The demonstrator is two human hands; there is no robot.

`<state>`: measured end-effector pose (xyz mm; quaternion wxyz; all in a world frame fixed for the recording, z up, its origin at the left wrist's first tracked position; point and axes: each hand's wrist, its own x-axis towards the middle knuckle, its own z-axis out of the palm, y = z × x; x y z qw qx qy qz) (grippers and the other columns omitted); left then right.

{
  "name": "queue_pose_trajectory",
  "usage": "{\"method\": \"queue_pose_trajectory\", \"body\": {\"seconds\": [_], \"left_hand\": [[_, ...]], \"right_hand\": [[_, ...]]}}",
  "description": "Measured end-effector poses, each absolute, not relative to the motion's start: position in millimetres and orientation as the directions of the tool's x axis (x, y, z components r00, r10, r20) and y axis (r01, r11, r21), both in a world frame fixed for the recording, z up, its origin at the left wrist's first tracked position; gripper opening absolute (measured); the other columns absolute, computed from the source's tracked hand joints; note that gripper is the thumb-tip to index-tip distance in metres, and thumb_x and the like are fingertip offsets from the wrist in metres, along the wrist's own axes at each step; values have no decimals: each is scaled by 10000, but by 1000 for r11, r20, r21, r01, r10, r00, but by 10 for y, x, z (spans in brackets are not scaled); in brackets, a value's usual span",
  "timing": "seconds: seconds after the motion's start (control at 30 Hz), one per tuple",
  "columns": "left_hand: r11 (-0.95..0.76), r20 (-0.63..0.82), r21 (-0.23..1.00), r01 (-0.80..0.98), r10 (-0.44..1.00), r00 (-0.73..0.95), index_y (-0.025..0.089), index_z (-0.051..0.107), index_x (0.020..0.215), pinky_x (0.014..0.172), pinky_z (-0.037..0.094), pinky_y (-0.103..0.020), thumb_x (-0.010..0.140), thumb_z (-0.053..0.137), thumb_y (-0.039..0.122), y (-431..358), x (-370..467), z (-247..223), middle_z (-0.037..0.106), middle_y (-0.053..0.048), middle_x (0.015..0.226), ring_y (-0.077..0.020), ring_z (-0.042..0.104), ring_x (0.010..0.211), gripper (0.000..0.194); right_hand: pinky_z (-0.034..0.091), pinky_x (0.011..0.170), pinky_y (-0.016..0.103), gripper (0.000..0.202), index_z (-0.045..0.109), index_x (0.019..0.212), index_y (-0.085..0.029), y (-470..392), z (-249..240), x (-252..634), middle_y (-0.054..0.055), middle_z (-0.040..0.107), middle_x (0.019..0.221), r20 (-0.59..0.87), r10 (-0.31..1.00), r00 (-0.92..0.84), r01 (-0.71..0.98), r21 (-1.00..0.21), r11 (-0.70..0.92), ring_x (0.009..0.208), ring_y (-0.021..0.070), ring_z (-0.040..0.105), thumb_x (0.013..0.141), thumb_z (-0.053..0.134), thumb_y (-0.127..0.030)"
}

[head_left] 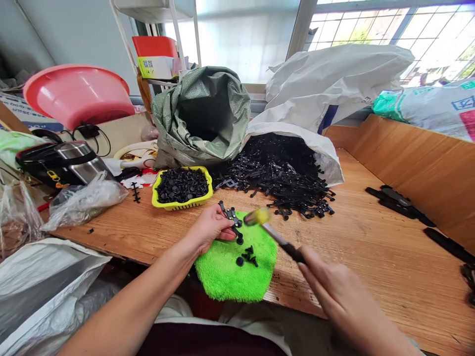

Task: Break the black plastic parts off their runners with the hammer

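My left hand (212, 228) pinches a black plastic linkage part (233, 217) with several jointed arms, over the far edge of a bright green cloth (237, 282). In my right hand (330, 277) is the dark handle of a hammer (284, 242). Its yellow-tipped head, blurred by motion, hovers just right of the linkage part. Several loose black plastic pegs (249, 256) lie on the cloth below my left fingers. Beyond my left hand stands a yellow basket (181, 204) filled with small black pegs.
A heap of black linkage parts (285, 173) spills from a white sack (330, 153) onto the wooden table (356, 237). Behind the basket stands an open green woven sack (163, 133). Plastic bags (89, 198) and a steel flask (79, 158) are at left; black strips (401, 203) lie at right.
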<state>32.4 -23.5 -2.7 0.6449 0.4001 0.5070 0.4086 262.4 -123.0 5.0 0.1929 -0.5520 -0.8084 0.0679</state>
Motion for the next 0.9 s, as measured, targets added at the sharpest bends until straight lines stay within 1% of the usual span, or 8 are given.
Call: {"method": "queue_pose_trajectory", "body": {"seconds": [0.1, 0.27, 0.4, 0.5, 0.57, 0.67, 0.8, 0.9], "left_hand": [[335, -315, 934, -123, 936, 159, 147, 431, 707, 411, 505, -184, 693, 577, 1, -236, 322, -39, 556, 41, 500, -74, 554, 384, 207], [320, -299, 938, -136, 942, 155, 154, 418, 690, 416, 501, -187, 658, 618, 21, -246, 332, -42, 549, 48, 478, -77, 551, 382, 242], [314, -293, 939, -143, 944, 150, 157, 419, 708, 424, 500, -195, 638, 640, 36, -241, 336, -63, 568, 41, 500, -84, 559, 390, 261], [296, -274, 945, -142, 949, 156, 160, 412, 707, 430, 500, -199, 634, 647, 51, -238, 339, -82, 560, 45, 500, -83, 557, 392, 269], [282, -261, 949, -142, 954, 149, 163, 404, 708, 433, 498, -194, 636, 641, 49, -244, 342, -84, 554, 52, 498, -75, 548, 389, 272], [279, -260, 951, -133, 955, 141, 160, 406, 717, 441, 500, -187, 658, 611, 41, -263, 342, -70, 549, 56, 499, -63, 542, 394, 244], [268, -247, 955, -130, 956, 156, 163, 395, 708, 446, 505, -192, 657, 613, 42, -267, 328, -55, 543, 60, 483, -63, 538, 395, 255], [274, -255, 953, -125, 955, 152, 166, 389, 698, 440, 499, -189, 647, 626, 40, -243, 340, -69, 545, 58, 471, -69, 543, 392, 273]], "right_hand": [[326, 411, 292, 216, 438, 770, -253, -1183, 58, 2617, 0, 551, 489, 140, 917, -373, 907, -154, 392, 432, 225, 562, 908, 276, -287], [340, 449, 293, 240, 425, 782, -265, -1215, 94, 2605, 20, 585, 539, 220, 902, -372, 872, -251, 421, 484, 220, 578, 919, 234, -312], [273, 425, 307, 210, 452, 769, -273, -1230, 98, 2593, 5, 545, 479, 121, 924, -362, 901, -207, 380, 432, 228, 538, 892, 297, -344], [297, 446, 314, 223, 435, 803, -278, -1231, 78, 2606, 20, 572, 522, 150, 928, -342, 884, -283, 372, 465, 227, 555, 911, 256, -357], [298, 444, 314, 214, 424, 812, -278, -1233, 55, 2615, 24, 577, 533, 155, 926, -345, 889, -263, 375, 474, 232, 562, 914, 250, -350], [264, 418, 311, 198, 424, 795, -272, -1240, 32, 2623, 5, 545, 494, 115, 910, -397, 897, -159, 412, 429, 238, 543, 911, 274, -329], [308, 439, 299, 209, 420, 808, -260, -1233, 25, 2589, 3, 556, 515, 180, 911, -372, 889, -213, 405, 462, 227, 567, 926, 258, -321], [322, 438, 308, 224, 475, 821, -254, -1212, -3, 2564, 22, 565, 517, 135, 928, -347, 905, -209, 369, 468, 245, 564, 902, 280, -330]]}}
